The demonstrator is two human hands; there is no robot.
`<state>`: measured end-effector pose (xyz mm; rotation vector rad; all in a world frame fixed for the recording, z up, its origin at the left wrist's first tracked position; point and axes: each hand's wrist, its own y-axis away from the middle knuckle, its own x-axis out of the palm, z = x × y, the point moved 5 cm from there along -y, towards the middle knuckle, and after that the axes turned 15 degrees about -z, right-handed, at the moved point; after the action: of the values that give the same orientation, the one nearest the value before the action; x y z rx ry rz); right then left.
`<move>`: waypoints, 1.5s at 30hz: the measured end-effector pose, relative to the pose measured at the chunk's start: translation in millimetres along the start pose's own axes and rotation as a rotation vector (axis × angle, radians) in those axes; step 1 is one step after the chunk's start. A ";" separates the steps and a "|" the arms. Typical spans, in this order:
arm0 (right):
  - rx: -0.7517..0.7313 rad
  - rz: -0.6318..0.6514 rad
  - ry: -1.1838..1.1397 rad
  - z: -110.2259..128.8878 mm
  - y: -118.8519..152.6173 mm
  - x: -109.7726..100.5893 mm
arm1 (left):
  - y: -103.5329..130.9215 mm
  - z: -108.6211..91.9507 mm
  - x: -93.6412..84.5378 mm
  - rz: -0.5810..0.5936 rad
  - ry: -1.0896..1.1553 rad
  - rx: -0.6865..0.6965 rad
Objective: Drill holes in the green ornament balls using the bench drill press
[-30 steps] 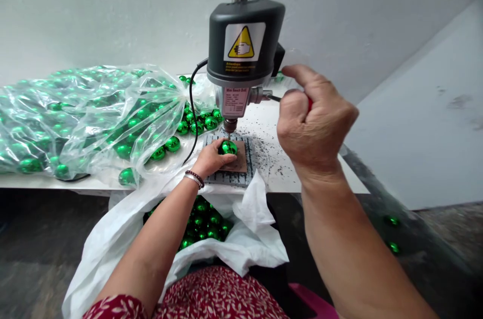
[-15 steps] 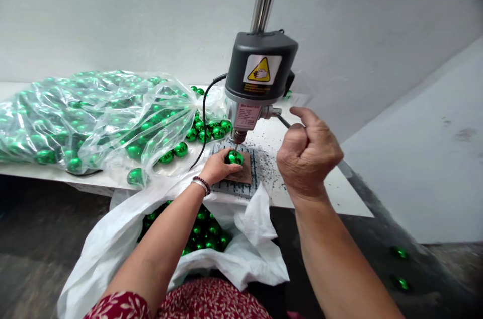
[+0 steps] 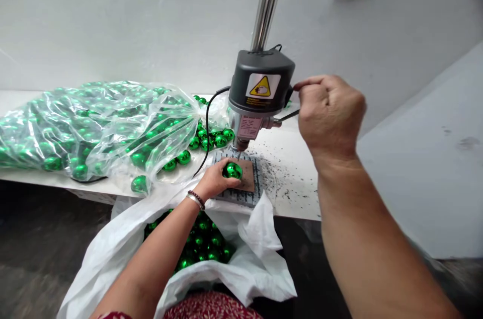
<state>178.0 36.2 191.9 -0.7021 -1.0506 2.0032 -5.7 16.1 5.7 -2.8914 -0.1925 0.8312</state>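
Observation:
My left hand (image 3: 216,178) has thumb and fingers closed round a shiny green ball (image 3: 232,171). It holds the ball over a brown board (image 3: 248,178) on the ridged grey base (image 3: 257,173) of a bench drill press (image 3: 260,80). Just above the ball are the drill chuck (image 3: 240,144) and a thin bit; whether the bit touches the ball I cannot tell. On the right, my right hand (image 3: 330,115) is closed round the end of the drill's feed lever (image 3: 290,115), its index finger stretched towards the side of the motor housing.
A large clear bag (image 3: 94,128) of green balls lies on the white table (image 3: 298,173), with loose balls (image 3: 221,141) beside it. Below my left arm, an open white bag (image 3: 226,273) holds many more. A black cable (image 3: 207,133) hangs by the drill; dark shavings litter the tabletop.
My right hand has risen, the lever swinging up with it. The ball, still in my left hand, sits slightly lower below the chuck. The whole view has shifted a little.

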 end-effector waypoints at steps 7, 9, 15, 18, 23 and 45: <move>0.058 -0.072 -0.012 -1.0 4.8 1.7 | 44.1 30.6 -68.6 0.235 -0.160 -0.061; 0.048 -0.095 -0.013 -0.8 5.4 1.7 | 35.6 43.7 -84.6 0.077 -0.229 -0.086; 0.025 -0.104 -0.019 0.0 5.0 1.4 | -23.6 77.4 -97.8 -0.323 -0.572 -0.071; 0.009 -0.107 -0.035 1.0 4.9 0.1 | -46.0 88.0 -98.0 -0.300 -0.648 -0.173; 0.005 -0.119 -0.060 0.4 4.1 -0.5 | -65.3 84.1 -92.7 -0.216 -0.647 -0.221; 0.032 -0.086 -0.081 -0.7 7.7 -1.2 | -15.5 39.5 -39.6 0.122 0.854 -0.514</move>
<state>176.4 32.6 185.1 -0.5536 -1.0760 1.9834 -61.5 28.6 -4.6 -3.4326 -0.1469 -0.5742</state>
